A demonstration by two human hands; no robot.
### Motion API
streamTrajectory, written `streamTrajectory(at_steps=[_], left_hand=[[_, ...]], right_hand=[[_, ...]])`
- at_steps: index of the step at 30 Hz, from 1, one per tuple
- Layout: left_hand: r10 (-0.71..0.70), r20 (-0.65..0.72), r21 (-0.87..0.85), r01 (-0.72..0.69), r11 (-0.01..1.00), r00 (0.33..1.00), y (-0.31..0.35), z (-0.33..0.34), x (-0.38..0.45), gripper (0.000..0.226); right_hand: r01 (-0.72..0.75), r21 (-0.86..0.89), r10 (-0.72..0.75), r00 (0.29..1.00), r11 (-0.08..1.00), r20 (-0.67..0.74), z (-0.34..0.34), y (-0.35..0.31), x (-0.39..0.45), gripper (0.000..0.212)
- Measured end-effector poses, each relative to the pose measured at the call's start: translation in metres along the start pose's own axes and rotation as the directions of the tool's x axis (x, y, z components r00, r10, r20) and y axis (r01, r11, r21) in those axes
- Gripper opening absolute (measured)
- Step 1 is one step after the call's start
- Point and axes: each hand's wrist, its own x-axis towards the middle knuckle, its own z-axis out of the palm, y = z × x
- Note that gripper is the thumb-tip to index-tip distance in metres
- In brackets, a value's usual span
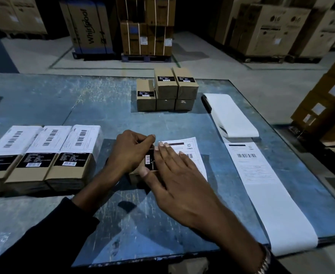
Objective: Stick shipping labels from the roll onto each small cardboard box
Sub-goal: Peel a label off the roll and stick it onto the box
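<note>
A small cardboard box with a black product sticker lies near the middle of the blue table. My left hand grips its far left end with curled fingers. My right hand lies flat, fingers straight, pressing a white shipping label onto the box's top. Three boxes with white labels on top stand in a row at the left. Several boxes carrying only black stickers are stacked at the back. The label strip runs from the roll down the right side.
The strip's blank tail hangs over the table's near right edge. Large appliance cartons on pallets stand on the warehouse floor behind the table, and more cartons stand close to its right side.
</note>
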Motion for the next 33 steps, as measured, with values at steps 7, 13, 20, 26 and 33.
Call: streamTrajectory(at_steps=[7,13,20,26,33], left_hand=[[0.006,0.034,-0.013,-0.006,1.000,0.999,0.003,-0.003,-0.007,0.038],[0.009,0.030,-0.010,-0.009,1.000,1.000,0.004,-0.003,-0.006,0.036],[-0.024,0.011,0.000,0.024,1.000,1.000,-0.002,-0.001,0.002,0.042],[-0.011,0.043,-0.042,0.013,0.999,0.999,-0.001,0.000,-0.004,0.039],[0.002,0.040,-0.034,-0.001,0.999,0.999,0.001,-0.002,-0.005,0.040]], right_hand=[[-0.114,-0.100,0.109,0.993,0.988,-0.056,-0.003,0.031,-0.017,0.093],[-0.282,-0.170,0.282,0.959,0.944,-0.026,-0.026,0.023,-0.020,0.099],[-0.047,-0.061,0.046,0.999,0.997,-0.021,0.004,-0.006,0.005,0.093],[-0.156,-0.092,0.145,0.982,0.983,-0.120,0.002,0.035,-0.015,0.096],[-0.320,-0.081,0.317,0.947,0.944,-0.045,-0.031,0.033,-0.028,0.102]])
